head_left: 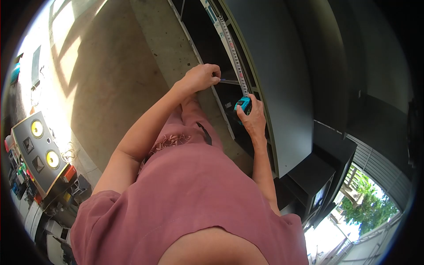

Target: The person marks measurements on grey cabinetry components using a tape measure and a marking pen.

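My right hand (254, 118) grips a teal and black tape measure (242, 104) by its case. Its white blade (236, 57) is pulled out and runs along the narrow light strip (216, 22) on the edge of a dark cabinet frame. Left of the blade, my left hand (201, 77) has its fingers pinched around a thin pen-like stick (228, 81). The stick's far end points at the blade and overlaps its edge in this view.
A tall dark panel (282, 88) rises right beside the frame. Black cabinets (309, 176) stand at the lower right, near a bright opening with greenery (371, 205). At the left, a loudspeaker with yellow cones (37, 150) stands among cluttered tools on the concrete floor (110, 57).
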Demonstrator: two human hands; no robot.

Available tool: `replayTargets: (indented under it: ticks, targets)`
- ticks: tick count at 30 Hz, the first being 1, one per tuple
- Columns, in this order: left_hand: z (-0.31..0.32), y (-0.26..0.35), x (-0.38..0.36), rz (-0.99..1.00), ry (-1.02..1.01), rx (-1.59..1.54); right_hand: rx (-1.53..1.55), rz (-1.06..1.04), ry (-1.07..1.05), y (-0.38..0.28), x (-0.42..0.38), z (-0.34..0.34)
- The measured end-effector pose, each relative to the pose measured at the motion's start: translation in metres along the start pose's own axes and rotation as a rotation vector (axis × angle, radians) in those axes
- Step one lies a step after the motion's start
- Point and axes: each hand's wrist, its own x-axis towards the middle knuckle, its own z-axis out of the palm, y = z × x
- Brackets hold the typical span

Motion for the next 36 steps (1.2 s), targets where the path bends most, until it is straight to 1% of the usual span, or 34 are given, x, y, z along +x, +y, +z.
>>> replayTargets:
  ticks: [1, 2, 3, 6, 9, 11, 13, 14, 16, 20, 23, 25, 29, 31, 32, 34, 35, 36]
  targets:
    - [0.009, -0.004, -0.007, -0.042, -0.019, -0.13, 0.002, 0.003, 0.0, 0.005, -0.012, -0.002]
    - [0.024, -0.011, -0.014, 0.011, 0.046, -0.133, -0.014, 0.013, -0.014, 0.012, -0.024, -0.004]
    - [0.036, -0.011, -0.02, 0.012, 0.044, -0.13, -0.031, 0.021, -0.028, 0.021, -0.035, -0.006]
    - [0.071, -0.006, -0.028, 0.005, 0.012, -0.334, -0.055, 0.037, -0.019, 0.053, -0.064, -0.013]
    - [0.091, 0.015, -0.028, 0.001, -0.019, -0.339, -0.087, 0.055, -0.019, 0.082, -0.083, -0.022]
    - [0.106, 0.023, -0.023, 0.01, -0.003, -0.322, -0.095, 0.075, -0.034, 0.101, -0.095, -0.031]
    - [0.119, 0.03, -0.019, 0.05, 0.079, -0.343, -0.075, 0.085, -0.042, 0.119, -0.101, -0.036]
    - [0.126, 0.033, -0.017, 0.049, 0.079, -0.335, -0.079, 0.077, -0.038, 0.127, -0.102, -0.037]
    - [0.137, 0.045, -0.014, 0.034, 0.142, -0.368, -0.074, 0.075, -0.03, 0.139, -0.102, -0.04]
    - [0.162, 0.062, -0.013, 0.005, 0.181, -0.381, -0.065, 0.092, -0.044, 0.15, -0.098, -0.042]
    - [0.18, 0.064, -0.014, 0.027, 0.203, -0.402, -0.057, 0.086, -0.036, 0.151, -0.096, -0.04]
    - [0.186, 0.073, -0.017, 0.019, 0.255, -0.373, -0.067, 0.087, -0.039, 0.153, -0.095, -0.039]
    - [0.203, 0.091, -0.023, -0.002, 0.258, -0.39, -0.09, 0.069, 0.002, 0.154, -0.098, -0.038]
    - [0.215, 0.101, -0.017, 0.078, 0.313, -0.172, -0.102, 0.064, 0.02, 0.155, -0.099, -0.036]
    - [0.221, 0.107, -0.013, 0.077, 0.314, -0.175, -0.111, 0.054, 0.033, 0.156, -0.099, -0.035]
    - [0.232, 0.125, -0.005, 0.212, 0.213, 0.176, -0.125, 0.044, 0.045, 0.161, -0.1, -0.032]
    - [0.238, 0.132, 0.001, 0.213, 0.217, 0.171, -0.124, 0.027, 0.045, 0.164, -0.099, -0.03]
    - [0.243, 0.137, 0.008, 0.208, 0.152, 0.301, -0.123, 0.009, 0.045, 0.166, -0.099, -0.029]
